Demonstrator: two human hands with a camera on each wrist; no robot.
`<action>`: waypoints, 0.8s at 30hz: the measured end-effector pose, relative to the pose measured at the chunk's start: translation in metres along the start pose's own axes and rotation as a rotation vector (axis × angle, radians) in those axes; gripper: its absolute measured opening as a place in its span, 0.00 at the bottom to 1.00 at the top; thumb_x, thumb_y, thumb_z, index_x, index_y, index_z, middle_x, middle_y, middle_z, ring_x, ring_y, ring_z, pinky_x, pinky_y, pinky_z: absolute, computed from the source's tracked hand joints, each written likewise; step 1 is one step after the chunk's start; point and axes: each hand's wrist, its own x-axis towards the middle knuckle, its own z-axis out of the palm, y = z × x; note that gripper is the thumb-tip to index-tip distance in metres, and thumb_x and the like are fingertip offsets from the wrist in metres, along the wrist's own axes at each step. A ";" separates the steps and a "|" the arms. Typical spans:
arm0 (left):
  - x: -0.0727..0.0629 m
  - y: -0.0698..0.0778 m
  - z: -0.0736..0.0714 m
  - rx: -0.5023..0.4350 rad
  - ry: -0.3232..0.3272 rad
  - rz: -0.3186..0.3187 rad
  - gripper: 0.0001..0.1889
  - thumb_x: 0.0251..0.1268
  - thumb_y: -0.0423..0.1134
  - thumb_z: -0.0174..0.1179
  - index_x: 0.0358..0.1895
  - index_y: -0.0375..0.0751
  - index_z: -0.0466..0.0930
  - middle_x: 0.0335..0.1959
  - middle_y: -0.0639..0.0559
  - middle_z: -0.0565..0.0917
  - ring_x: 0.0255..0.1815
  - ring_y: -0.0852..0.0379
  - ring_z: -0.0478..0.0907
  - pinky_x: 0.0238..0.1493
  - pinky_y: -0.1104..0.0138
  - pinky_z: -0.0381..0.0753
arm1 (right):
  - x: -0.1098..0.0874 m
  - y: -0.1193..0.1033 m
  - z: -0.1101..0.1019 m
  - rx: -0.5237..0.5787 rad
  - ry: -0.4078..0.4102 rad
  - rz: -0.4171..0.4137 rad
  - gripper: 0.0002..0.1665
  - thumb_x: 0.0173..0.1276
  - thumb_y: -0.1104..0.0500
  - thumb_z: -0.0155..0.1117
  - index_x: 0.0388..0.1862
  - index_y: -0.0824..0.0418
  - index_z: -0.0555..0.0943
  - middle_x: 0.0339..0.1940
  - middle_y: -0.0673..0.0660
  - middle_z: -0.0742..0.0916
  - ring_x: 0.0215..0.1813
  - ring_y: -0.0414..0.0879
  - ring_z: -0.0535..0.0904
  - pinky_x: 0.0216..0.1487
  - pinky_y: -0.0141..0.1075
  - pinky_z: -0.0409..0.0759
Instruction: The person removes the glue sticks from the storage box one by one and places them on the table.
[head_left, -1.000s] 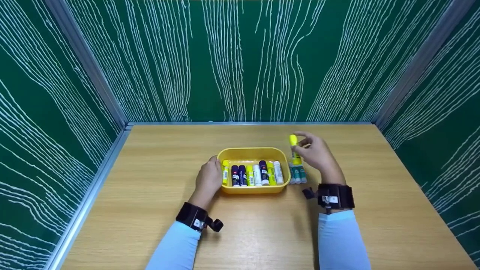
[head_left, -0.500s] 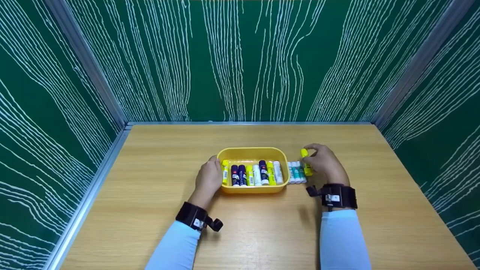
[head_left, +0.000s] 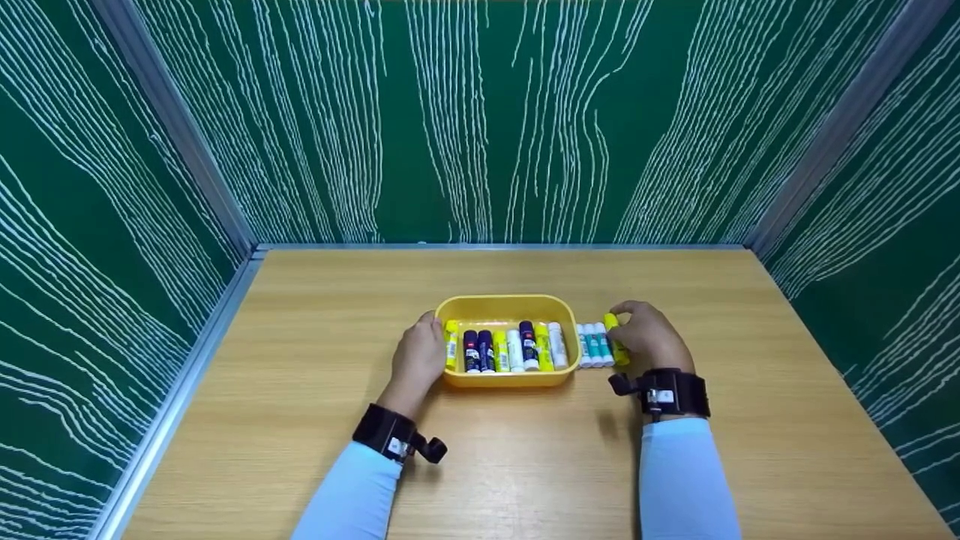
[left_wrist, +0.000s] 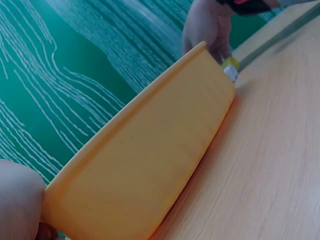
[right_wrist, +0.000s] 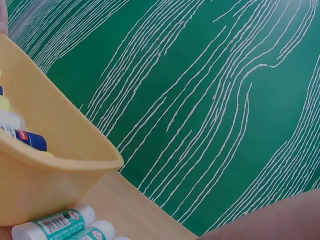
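Observation:
My left hand (head_left: pixel 418 352) grips the left end of a yellow plastic bin (head_left: pixel 510 380). Inside the bin lies a row of several glue sticks, with yellow, white and dark blue (head_left: pixel 471 354) ones among them. Just right of the bin, a few white-and-green glue sticks (head_left: pixel 594 346) lie side by side on the table. At the right end of that short row, my right hand (head_left: pixel 651 339) holds a yellow glue stick (head_left: pixel 611 322), partly covered by the fingers. In the right wrist view, white-and-green glue sticks (right_wrist: pixel 57 225) show below the bin's end wall (right_wrist: pixel 45 187).
The wooden table (head_left: pixel 495 465) meets green panels with white wavy lines (head_left: pixel 480 120) at the back and sides. Grey metal frame strips (head_left: pixel 495 246) run along its far and left edges. Black camera straps (head_left: pixel 384 429) circle both wrists over light blue sleeves.
My right hand has brought the yellow glue stick rightward and down, from above the white-and-green row to beside its right end. My left hand and the bin have stayed in place.

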 end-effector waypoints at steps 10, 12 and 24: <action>0.000 -0.001 0.000 -0.003 0.014 0.025 0.23 0.95 0.43 0.43 0.73 0.33 0.81 0.61 0.30 0.91 0.62 0.33 0.91 0.62 0.39 0.90 | -0.005 0.002 0.005 0.176 -0.013 0.008 0.38 0.87 0.61 0.62 0.90 0.60 0.65 0.79 0.70 0.77 0.66 0.61 0.83 0.62 0.52 0.92; -0.001 -0.001 0.000 -0.002 0.020 0.032 0.23 0.95 0.42 0.43 0.72 0.33 0.82 0.61 0.29 0.91 0.62 0.33 0.91 0.62 0.38 0.90 | -0.005 0.003 0.006 0.247 -0.020 0.019 0.39 0.86 0.63 0.62 0.91 0.59 0.64 0.78 0.68 0.78 0.63 0.60 0.85 0.54 0.47 0.94; 0.000 -0.001 0.000 -0.010 0.008 0.018 0.25 0.95 0.43 0.43 0.76 0.33 0.80 0.65 0.30 0.90 0.65 0.34 0.90 0.66 0.40 0.89 | -0.002 0.003 0.007 0.242 -0.018 0.043 0.43 0.87 0.61 0.62 0.95 0.57 0.59 0.84 0.68 0.74 0.69 0.61 0.82 0.55 0.46 0.92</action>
